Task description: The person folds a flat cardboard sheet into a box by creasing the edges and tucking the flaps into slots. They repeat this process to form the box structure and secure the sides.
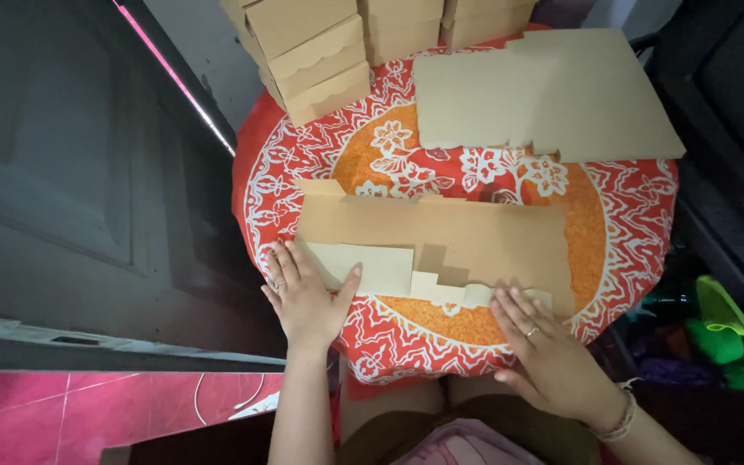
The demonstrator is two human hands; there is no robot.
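Note:
A flat brown cardboard box blank (467, 237) lies across the near part of a round table covered with a red and orange patterned cloth (630, 232). Its near flaps are folded over, pale side up. My left hand (303, 293) rests flat at the blank's left end, thumb on a folded flap (372, 267). My right hand (536, 340) presses flat on the scalloped flap edge at the near right. Neither hand grips anything.
A stack of unfolded brown blanks (553, 95) lies at the far right of the table. Several folded brown boxes (312, 52) are stacked at the far edge. A dark door (71, 155) stands to the left, pink floor tiles (88, 405) below it, and green objects (721, 336) to the right.

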